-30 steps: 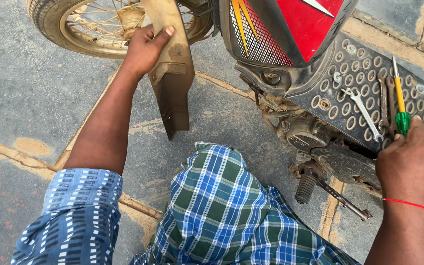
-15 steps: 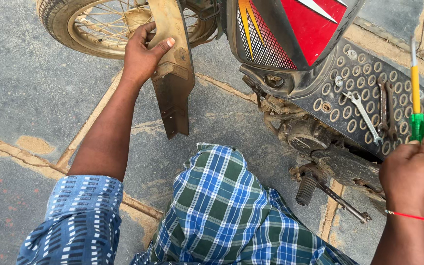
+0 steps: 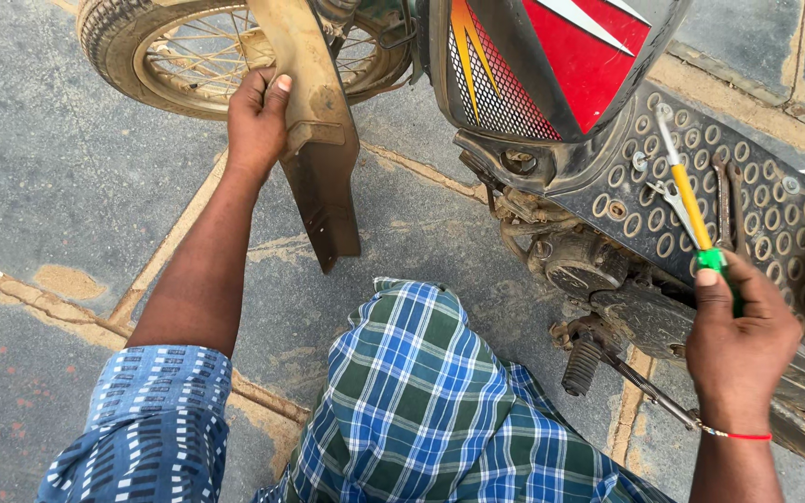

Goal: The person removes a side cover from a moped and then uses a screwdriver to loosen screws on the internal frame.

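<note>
The left hand (image 3: 258,116) grips the upper part of a mud-caked mudguard (image 3: 314,140), fingers wrapped round its left edge and thumb laid against its face. The mudguard is a long, curved strip, tan with dried dirt near the top and darker brown lower down, with a raised rib across its middle; it widens slightly to a squared bottom end that hangs just above the asphalt (image 3: 67,186). It stands beside the spoked wheel (image 3: 188,56) at the top of the view, its upper end running out of sight.

The right hand (image 3: 743,340) is clenched on a screwdriver (image 3: 691,200), closing over the green part of the handle, while the yellow section and metal shaft stick up and to the left over the motorcycle's perforated dark footboard (image 3: 747,196). Two spanners (image 3: 673,196) lie on that footboard, near the shaft. A knee in blue-green checked cloth (image 3: 421,410) fills the lower middle, between the two arms.
</note>
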